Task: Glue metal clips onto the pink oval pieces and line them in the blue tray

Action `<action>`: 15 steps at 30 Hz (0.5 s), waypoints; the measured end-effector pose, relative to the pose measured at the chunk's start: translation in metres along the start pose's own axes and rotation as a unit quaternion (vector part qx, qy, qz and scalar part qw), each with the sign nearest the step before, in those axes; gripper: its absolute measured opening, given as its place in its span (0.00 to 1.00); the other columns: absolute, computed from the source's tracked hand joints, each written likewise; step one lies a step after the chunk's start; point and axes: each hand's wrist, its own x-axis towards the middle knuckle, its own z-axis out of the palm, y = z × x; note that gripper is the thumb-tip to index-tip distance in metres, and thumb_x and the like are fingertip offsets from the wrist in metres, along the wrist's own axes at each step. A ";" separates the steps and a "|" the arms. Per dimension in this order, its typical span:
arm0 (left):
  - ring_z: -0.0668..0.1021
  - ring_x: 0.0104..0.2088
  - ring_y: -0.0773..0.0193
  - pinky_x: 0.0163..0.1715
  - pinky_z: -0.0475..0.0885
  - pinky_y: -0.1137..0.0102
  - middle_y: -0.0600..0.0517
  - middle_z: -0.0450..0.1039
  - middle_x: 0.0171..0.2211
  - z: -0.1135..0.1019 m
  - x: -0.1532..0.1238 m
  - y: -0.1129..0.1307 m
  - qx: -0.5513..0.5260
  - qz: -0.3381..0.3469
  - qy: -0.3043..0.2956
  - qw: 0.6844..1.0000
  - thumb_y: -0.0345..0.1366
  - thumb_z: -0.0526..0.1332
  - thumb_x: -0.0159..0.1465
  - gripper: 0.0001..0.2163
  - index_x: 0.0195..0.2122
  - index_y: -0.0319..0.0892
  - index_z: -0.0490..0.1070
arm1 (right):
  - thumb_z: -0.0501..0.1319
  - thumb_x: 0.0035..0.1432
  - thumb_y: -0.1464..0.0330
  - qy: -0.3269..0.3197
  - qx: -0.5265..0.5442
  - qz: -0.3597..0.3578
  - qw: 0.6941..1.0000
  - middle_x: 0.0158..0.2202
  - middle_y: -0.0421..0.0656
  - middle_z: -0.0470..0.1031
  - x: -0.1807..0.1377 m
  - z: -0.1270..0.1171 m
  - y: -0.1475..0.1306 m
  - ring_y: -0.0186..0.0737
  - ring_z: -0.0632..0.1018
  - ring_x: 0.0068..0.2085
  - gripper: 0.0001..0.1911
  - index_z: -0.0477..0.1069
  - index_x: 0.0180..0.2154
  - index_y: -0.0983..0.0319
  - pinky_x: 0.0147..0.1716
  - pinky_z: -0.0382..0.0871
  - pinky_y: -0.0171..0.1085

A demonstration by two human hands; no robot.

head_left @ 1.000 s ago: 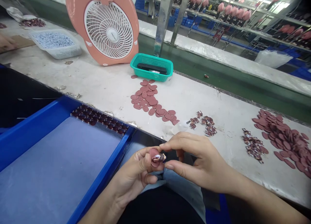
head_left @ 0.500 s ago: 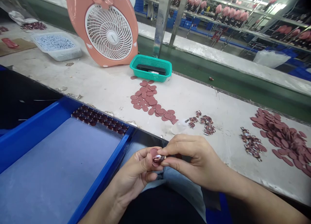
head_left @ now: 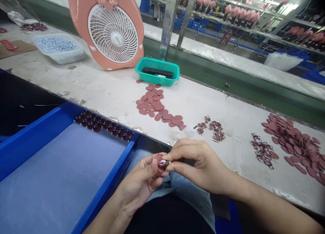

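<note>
Over my lap, my left hand [head_left: 144, 174] pinches a reddish-brown oval disc [head_left: 159, 158] between thumb and fingers. Against that disc, my right hand [head_left: 194, 163] grips a small dark brown and white piece [head_left: 164, 163] with thumb and forefinger. Fingertips hide much of both parts. Just beyond my hands, flat reddish-brown discs [head_left: 158, 106] lie scattered on the white bench [head_left: 111, 88]. Little clusters of dark brown and white pieces [head_left: 216, 130] rest to their right.
A blue tray [head_left: 106, 190] at lower left has rows of dark assembled pieces [head_left: 101, 125] along its far edge. Behind the discs stand a green basket [head_left: 157, 81] and a pink fan [head_left: 115, 38]. More discs [head_left: 297, 142] are heaped at right. A white basket [head_left: 69, 58] sits at left.
Both hands have shifted very slightly to the left, still holding the disc and the small piece together. On the green strip behind the bench, a small item has moved right.
</note>
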 end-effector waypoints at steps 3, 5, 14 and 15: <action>0.81 0.23 0.72 0.19 0.75 0.84 0.55 0.80 0.23 0.000 -0.001 0.001 0.005 -0.002 -0.015 1.000 0.39 0.81 0.38 0.19 0.32 0.41 0.83 | 0.67 0.62 0.72 -0.013 0.001 0.002 1.000 0.31 0.40 0.79 0.002 -0.003 0.001 0.32 0.78 0.32 0.04 0.80 0.39 0.61 0.34 0.72 0.31; 0.81 0.24 0.72 0.18 0.74 0.84 0.55 0.81 0.25 -0.001 -0.001 0.003 0.014 0.000 -0.031 0.999 0.39 0.81 0.40 0.19 0.33 0.41 0.83 | 0.67 0.62 0.72 -0.019 -0.005 -0.005 1.000 0.31 0.41 0.80 0.004 -0.007 0.001 0.32 0.78 0.32 0.03 0.80 0.38 0.61 0.34 0.72 0.31; 0.79 0.30 0.67 0.19 0.73 0.79 0.52 0.79 0.35 0.002 -0.001 0.006 0.093 0.213 0.062 0.971 0.45 0.79 0.44 0.22 0.39 0.45 0.81 | 0.65 0.61 0.75 0.141 -0.229 -0.159 0.950 0.32 0.44 0.77 0.003 0.005 0.006 0.36 0.76 0.31 0.08 0.76 0.44 0.64 0.28 0.72 0.35; 0.77 0.27 0.68 0.18 0.72 0.80 0.54 0.77 0.31 0.005 -0.002 0.003 0.105 0.265 0.091 0.954 0.44 0.79 0.43 0.20 0.35 0.44 0.80 | 0.65 0.61 0.75 0.164 -0.285 -0.195 0.924 0.31 0.45 0.77 0.003 0.009 0.007 0.37 0.75 0.30 0.09 0.75 0.44 0.66 0.27 0.71 0.36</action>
